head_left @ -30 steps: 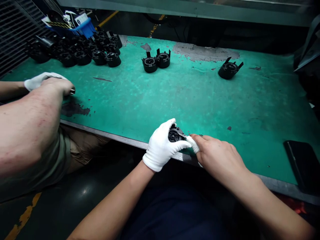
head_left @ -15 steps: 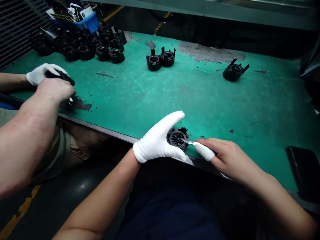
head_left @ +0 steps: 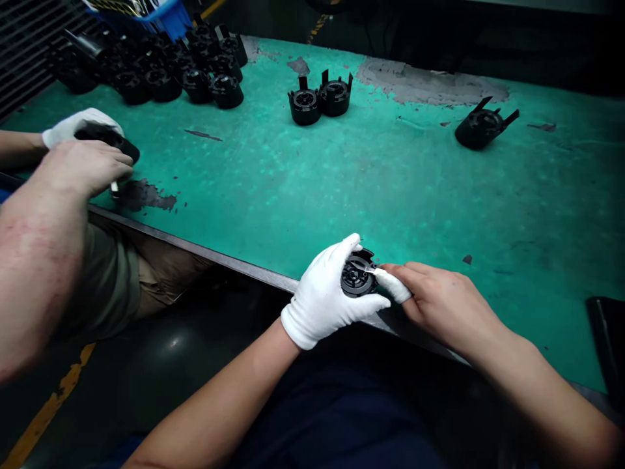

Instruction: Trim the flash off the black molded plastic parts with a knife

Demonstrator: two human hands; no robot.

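My left hand (head_left: 332, 286), in a white glove, is wrapped round the left side of a round black part (head_left: 357, 276) at the table's front edge. Rings and ribs show on the part's upper face. My right hand (head_left: 430, 290), bare but for a white covering on the thumb, is closed on a small tool with a thin metal blade (head_left: 365, 268). The blade lies over the part's face; the tool's handle is mostly hidden in my fingers.
Two black parts (head_left: 319, 101) stand at the back middle and a tilted one (head_left: 483, 125) at the back right. Several more (head_left: 161, 81) crowd the back left by a blue basket (head_left: 173, 21). A co-worker's hands (head_left: 85, 153) work at left. A dark object (head_left: 608, 339) lies far right.
My left hand's fingers have closed in around the black part. The tool's blade has shifted toward the upper part of its face. The camera view has also shifted.
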